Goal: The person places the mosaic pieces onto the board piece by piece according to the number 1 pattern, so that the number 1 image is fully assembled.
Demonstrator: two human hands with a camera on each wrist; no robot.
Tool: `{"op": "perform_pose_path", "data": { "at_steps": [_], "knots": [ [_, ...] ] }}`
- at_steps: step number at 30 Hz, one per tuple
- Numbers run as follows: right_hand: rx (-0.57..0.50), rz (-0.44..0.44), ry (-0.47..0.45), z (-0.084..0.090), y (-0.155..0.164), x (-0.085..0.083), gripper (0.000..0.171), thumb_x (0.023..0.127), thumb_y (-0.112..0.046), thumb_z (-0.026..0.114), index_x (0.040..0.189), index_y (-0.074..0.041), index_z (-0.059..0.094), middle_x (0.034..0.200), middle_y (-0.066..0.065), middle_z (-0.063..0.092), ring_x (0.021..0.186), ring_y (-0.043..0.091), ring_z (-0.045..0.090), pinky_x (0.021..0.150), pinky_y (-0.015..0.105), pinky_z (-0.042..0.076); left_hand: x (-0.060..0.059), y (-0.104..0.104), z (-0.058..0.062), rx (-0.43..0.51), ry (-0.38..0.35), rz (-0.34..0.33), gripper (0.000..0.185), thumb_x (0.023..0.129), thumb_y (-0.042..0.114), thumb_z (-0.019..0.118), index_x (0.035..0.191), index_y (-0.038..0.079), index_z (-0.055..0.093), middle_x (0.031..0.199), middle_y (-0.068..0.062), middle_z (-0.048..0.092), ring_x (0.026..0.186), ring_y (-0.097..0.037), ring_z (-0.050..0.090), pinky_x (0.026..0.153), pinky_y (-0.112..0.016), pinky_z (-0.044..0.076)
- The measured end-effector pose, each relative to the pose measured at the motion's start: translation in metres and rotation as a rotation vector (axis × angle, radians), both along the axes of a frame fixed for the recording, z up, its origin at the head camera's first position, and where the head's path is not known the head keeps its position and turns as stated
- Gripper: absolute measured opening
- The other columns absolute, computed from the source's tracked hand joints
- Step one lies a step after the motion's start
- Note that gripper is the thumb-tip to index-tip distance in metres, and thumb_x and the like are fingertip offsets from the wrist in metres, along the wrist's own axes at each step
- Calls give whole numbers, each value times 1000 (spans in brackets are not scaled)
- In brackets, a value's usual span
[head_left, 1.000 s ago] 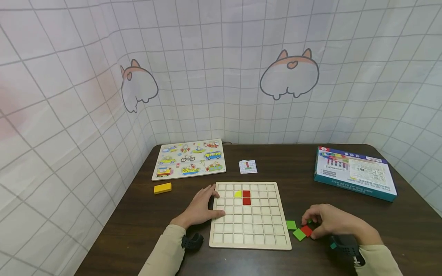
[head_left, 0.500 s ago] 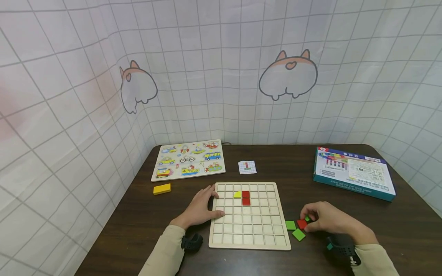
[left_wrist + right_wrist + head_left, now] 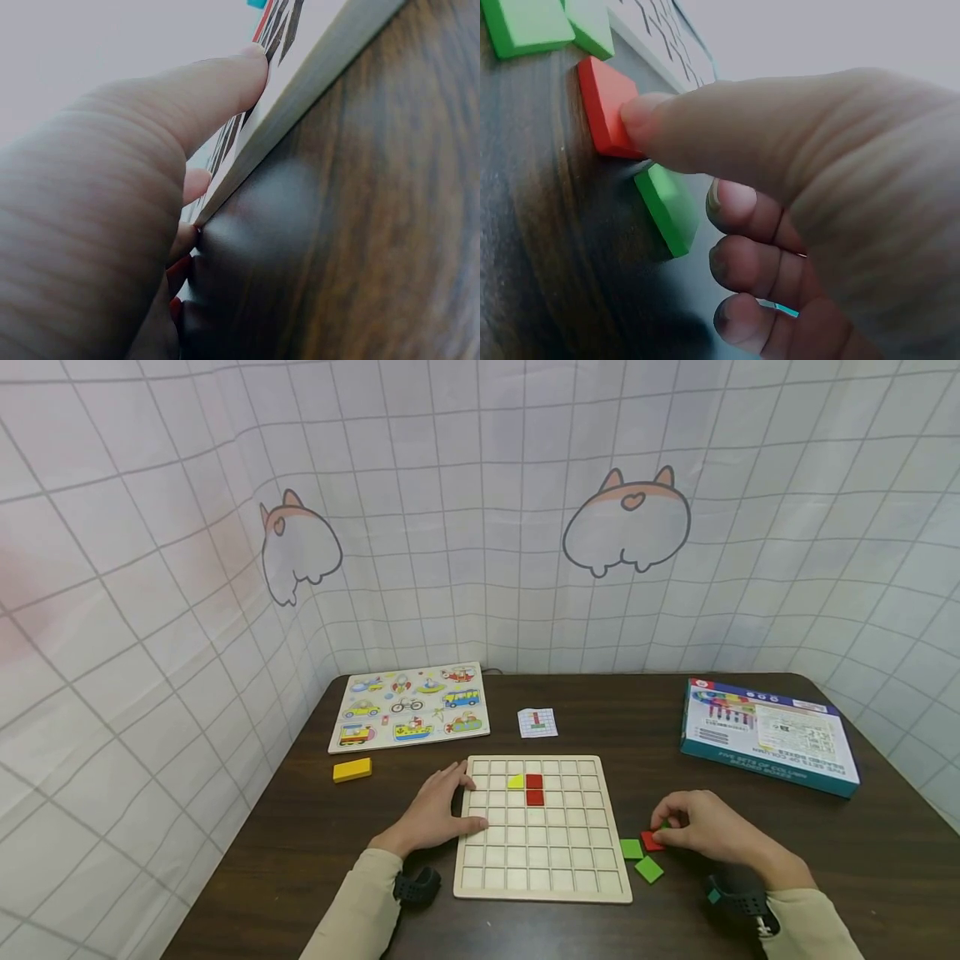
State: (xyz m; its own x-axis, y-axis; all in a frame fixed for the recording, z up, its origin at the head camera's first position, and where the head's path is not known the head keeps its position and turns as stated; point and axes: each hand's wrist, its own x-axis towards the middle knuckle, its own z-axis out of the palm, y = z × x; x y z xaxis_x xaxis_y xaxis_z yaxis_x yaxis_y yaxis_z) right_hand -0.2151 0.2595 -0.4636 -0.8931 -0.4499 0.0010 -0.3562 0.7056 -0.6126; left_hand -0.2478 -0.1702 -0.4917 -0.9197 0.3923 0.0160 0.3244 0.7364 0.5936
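Note:
A pale wooden grid board (image 3: 551, 862) lies mid-table, bearing a yellow piece (image 3: 516, 782) and two stacked-in-line red tiles (image 3: 535, 797) near its far side. My left hand (image 3: 429, 812) rests along its left edge, thumb lying over the rim and fingers loosely spread. Right of the board, my right hand (image 3: 716, 833) pinches a loose red tile (image 3: 649, 841) low at the table; in the right wrist view the thumb presses its face and the index finger is hidden behind. Green tiles (image 3: 649, 869) lie beside it, one (image 3: 667, 210) partly under the fingers.
A vehicle-picture puzzle board (image 3: 420, 714) stands back left, a yellow block (image 3: 352, 770) before it. Behind the grid board lies a small pattern card (image 3: 537, 723). A flat teal-edged box (image 3: 772, 735) occupies the back right; a checked cloth (image 3: 465, 527) hangs behind.
My right hand has shifted slightly left and away from me, bringing the red tile off the nearer green tile to beside the other one. The left hand stays put.

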Motion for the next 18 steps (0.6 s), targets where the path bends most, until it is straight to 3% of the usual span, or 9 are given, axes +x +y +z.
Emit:
{"op": "perform_pose_path", "data": {
  "at_steps": [6,12,18],
  "knots": [
    [-5,13,-25,0,0,0,15,85,-26,77,93,-16,70,69,-7,50,61,4,45,54,24,36,0,0,0,-4,6,0,52,81,55,73,115,20,55,161,-7,24,148,-33,16,116,-58,16],
    [10,51,-57,2,1,2,27,82,-32,79,101,-16,69,81,-5,55,73,5,48,60,24,39,0,0,0,-8,4,3,53,81,55,73,116,20,55,161,-7,24,148,-33,16,116,-58,17],
    [-2,81,-47,2,1,3,25,80,-29,81,99,-17,70,83,-5,55,75,7,47,60,24,40,0,0,-1,-8,1,5,52,81,55,73,116,20,55,161,-6,23,148,-32,16,116,-58,17]
  ]
}}
